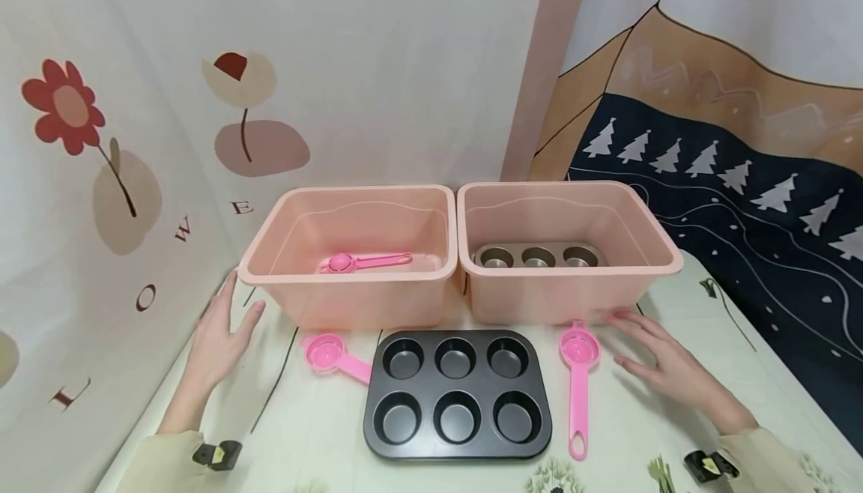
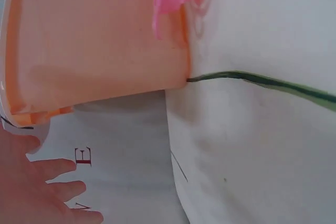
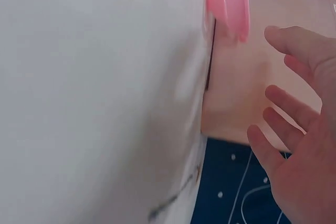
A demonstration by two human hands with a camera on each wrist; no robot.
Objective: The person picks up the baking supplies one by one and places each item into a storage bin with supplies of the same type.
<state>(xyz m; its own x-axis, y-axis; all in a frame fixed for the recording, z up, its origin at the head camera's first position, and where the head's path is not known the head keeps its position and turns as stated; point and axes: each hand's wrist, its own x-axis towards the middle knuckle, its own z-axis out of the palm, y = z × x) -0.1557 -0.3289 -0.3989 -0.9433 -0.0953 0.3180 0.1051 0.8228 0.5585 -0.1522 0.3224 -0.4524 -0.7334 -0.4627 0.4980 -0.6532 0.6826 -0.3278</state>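
Note:
My left hand (image 1: 219, 339) is held with fingers spread beside the left corner of a pink plastic bin (image 1: 350, 302). On the other side my right hand (image 1: 664, 366) hovers near the front right of a second pink bin (image 1: 566, 294), fingers apart and nothing in them. Between the hands lies a dark six-cup muffin pan (image 1: 458, 395). To its right a pink egg separator (image 1: 579, 373) lies with its handle towards me. Another pink egg separator (image 1: 326, 353) lies at the pan's left, its handle end meeting the pan edge.
Inside the left bin is a pink long-handled tool (image 1: 364, 261). The right bin holds a greyish-brown muffin pan (image 1: 538, 255), partly hidden by the front wall. Both bins stand side by side at the back, against a printed curtain (image 1: 404, 66). A pale patterned cloth (image 1: 303, 418) covers the table.

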